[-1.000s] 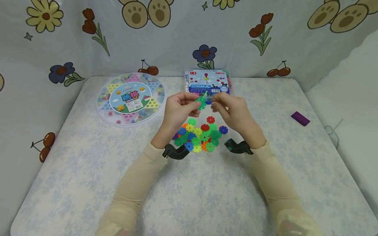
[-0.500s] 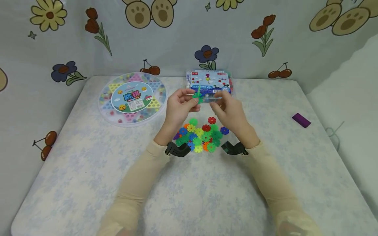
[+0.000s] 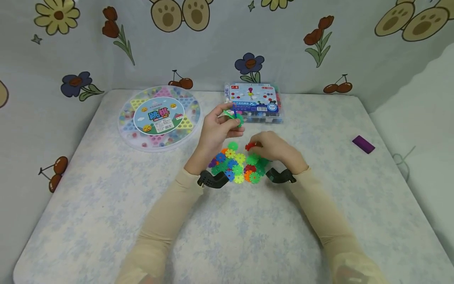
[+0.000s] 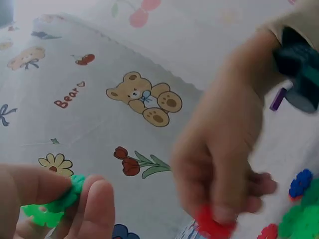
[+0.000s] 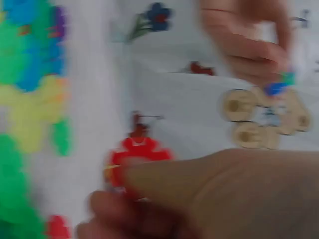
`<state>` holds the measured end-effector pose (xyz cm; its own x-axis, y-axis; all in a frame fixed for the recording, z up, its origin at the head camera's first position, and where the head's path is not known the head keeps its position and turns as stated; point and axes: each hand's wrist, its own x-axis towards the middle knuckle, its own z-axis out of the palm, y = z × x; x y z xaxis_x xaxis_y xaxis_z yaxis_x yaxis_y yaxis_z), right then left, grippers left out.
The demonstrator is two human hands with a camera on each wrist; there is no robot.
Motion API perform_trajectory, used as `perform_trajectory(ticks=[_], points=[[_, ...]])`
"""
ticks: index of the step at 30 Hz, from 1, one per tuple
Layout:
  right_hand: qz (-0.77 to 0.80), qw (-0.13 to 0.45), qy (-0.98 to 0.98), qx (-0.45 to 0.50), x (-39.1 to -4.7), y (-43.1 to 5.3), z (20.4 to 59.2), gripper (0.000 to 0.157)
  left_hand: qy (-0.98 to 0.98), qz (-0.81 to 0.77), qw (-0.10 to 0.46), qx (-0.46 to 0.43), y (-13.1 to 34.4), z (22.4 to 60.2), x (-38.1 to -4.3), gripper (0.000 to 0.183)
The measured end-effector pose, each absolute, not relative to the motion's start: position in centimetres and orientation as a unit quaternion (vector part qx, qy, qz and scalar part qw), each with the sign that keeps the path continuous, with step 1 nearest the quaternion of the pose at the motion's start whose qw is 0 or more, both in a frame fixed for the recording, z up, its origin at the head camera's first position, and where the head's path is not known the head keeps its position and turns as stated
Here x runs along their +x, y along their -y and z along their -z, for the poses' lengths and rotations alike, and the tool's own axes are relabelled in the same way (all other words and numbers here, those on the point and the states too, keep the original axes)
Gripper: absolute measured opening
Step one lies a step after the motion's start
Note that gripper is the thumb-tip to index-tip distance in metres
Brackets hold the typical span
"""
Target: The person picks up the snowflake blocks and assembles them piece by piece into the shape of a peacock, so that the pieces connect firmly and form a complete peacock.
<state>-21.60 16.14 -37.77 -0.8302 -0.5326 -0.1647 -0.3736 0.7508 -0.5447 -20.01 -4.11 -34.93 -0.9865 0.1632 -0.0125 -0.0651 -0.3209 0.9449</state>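
Observation:
My left hand point(image 3: 220, 126) pinches a small cluster of joined snowflake discs point(image 3: 239, 118), green ones with a blue one standing up among them. In the left wrist view the green discs point(image 4: 65, 199) sit between thumb and fingers. My right hand point(image 3: 274, 148) pinches a red snowflake disc point(image 3: 250, 146) at the far right side of the loose pile point(image 3: 237, 169). The right wrist view is blurred, but the red disc point(image 5: 142, 154) shows under the thumb. Green, yellow, blue, orange and red discs lie in the pile, partly hidden by the right hand.
Behind the hands stands a clear box of molecule-model pieces point(image 3: 253, 98). A round Chinese checkers set point(image 3: 159, 118) lies at the back left. A purple piece point(image 3: 363, 144) rests on the right side of the table point(image 3: 227, 236), whose back edge meets a patterned cloth.
My right hand has left the cluster and come down toward the pile, where it now grips a red disc. The left hand still holds the cluster, which has turned, showing the blue disc upright.

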Motion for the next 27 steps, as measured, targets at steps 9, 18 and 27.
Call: perform_trajectory(ticks=[9, 18, 27], points=[[0.35, -0.022, -0.899, -0.262, -18.9, -17.5, 33.0, 0.017, -0.669, -0.725, 0.128, 0.101, 4.2, 34.7, -20.0, 0.045], [0.26, -0.065, -0.914, -0.304, -17.9, -16.5, 32.4, 0.015, -0.708, -0.684, 0.125, 0.126, 4.8, 34.1, -19.5, 0.045], [0.218, -0.115, -0.909, -0.337, -16.5, -15.5, 32.2, 0.01, -0.725, -0.652, 0.13, 0.179, 4.9, 33.2, -18.9, 0.049]])
